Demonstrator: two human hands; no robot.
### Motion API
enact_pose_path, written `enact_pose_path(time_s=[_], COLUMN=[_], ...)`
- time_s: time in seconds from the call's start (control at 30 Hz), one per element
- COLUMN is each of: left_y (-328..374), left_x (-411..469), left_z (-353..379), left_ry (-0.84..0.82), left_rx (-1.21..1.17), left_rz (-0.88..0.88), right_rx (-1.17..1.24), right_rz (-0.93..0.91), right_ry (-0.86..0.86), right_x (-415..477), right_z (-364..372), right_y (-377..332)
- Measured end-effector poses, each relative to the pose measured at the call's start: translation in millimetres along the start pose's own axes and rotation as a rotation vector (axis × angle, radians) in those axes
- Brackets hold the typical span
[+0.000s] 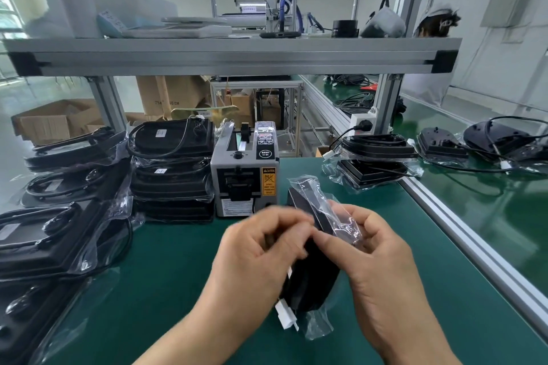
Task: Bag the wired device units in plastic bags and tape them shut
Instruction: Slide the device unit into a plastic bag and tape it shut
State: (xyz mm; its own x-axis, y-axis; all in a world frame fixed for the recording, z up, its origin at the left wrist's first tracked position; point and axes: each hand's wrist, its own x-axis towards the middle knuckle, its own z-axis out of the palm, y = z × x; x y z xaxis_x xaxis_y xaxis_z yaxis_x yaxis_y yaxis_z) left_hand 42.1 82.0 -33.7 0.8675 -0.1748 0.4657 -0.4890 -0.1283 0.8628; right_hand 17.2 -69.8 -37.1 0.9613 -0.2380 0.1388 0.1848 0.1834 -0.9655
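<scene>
Gripping: my left hand (pixel 255 252) and right hand (pixel 376 252) pinch the clear plastic bag (pixel 341 216) around the black wired device unit (pixel 311 284).
Blurred: left fingertips (pixel 277 215).
Hidden: unit's middle, behind my thumbs.

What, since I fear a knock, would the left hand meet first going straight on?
The bagged unit gripped by the right hand; the left hand seems to touch it, though blurred.

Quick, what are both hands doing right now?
Left hand: curled on the bagged unit, a bit blurred.
Right hand: pinching the bagged unit's plastic flap.
</scene>
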Motion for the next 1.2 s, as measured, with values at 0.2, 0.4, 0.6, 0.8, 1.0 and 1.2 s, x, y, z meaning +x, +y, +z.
enact_pose_path(time_s=[0.2,0.4,0.6,0.8,1.0,1.2], left_y=[-5,3,18,24,-57,-110], left_x=[58,78,91,102,100,108], left_z=[-26,-35,-29,-22,-53,-52], left_ry=[-0.136,-0.445,-0.425,-0.312,0.475,0.478], left_rx=[0.374,0.205,0.312,0.343,-0.199,-0.405], left_rz=[0.046,0.093,0.284,0.279,-0.572,-0.961], right_rx=[-0.083,-0.124,-0.161,-0.155,-0.194,-0.142], right_rz=[-0.025,-0.036,-0.051,-0.121,-0.146,-0.072], right_ry=[-0.04,-0.088,-0.134,0.047,0.191,0.093], right_x=[-5,-4,-5,0,10,6], right_z=[5,7,15,17,3,6], right_y=[-5,-5,-9,4,12,8])
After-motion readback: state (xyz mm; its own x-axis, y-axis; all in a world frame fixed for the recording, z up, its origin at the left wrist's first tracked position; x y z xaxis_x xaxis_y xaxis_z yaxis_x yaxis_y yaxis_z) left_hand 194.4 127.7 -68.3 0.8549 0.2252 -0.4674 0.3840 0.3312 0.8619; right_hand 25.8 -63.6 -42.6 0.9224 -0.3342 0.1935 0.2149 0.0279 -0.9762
